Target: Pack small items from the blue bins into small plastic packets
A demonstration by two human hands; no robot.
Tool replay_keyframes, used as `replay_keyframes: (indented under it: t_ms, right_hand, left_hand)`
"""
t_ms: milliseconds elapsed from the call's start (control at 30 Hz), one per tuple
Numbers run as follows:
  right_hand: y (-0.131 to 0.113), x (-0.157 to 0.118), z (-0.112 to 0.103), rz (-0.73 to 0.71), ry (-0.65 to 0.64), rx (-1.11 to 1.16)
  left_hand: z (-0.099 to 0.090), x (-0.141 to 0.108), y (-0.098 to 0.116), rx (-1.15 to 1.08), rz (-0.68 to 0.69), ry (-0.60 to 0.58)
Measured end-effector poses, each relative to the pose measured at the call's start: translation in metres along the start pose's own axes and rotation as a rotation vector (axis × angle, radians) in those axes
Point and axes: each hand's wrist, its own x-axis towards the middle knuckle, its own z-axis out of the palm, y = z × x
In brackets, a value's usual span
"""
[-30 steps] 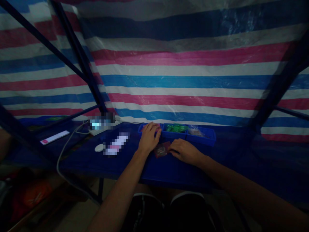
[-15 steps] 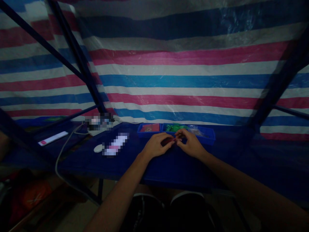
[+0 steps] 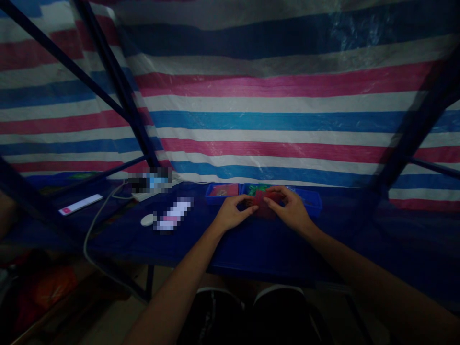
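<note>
The right grip [image 3: 292, 211] pinches the red packet [image 3: 261, 206], probably to keep it flat; the left grip [image 3: 232, 212] is at its left edge, whether pinching I cannot tell; just beyond both sits the blue tray [image 3: 315, 209], presumably for easy reach

Dim throughout, darkest toward the bottom. Brightest midway up the striped sheeting [image 3: 258, 105], glinting faintly upper right. Pixelated in two patches.

Far wall [image 3: 251, 120]: striped plastic sheeting, red, white and blue, slightly wrinkled
Posts [image 3: 117, 81]: dark blue, leaning, at left and right, with thinner bars [image 3: 68, 63]
Table [image 3: 251, 251]: blue, before the wall
Floor [image 3: 163, 282]: dull, partly visible below the table
Light: dim, edges darkest
</note>
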Motion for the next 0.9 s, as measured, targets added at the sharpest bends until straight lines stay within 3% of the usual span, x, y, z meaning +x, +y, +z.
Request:
replay_keyframes:
  t_ms: [167,467,900]
  right_hand:
    - [0.0011,-0.0021,0.0001,0.001,-0.107,-0.066]
    - [0.0008,-0.0014,-0.001,0.03,-0.098,-0.016]
    - [0.0022,-0.0013,0.0012,0.024,-0.104,-0.014]
  left_hand:
    - [0.0027,-0.0006,0.0009,-0.078,-0.002,-0.104]
    - [0.0025,-0.0021,-0.0001,0.038,-0.003,-0.098]
    - [0.0017,-0.0044,0.0055,0.054,-0.022,-0.202]
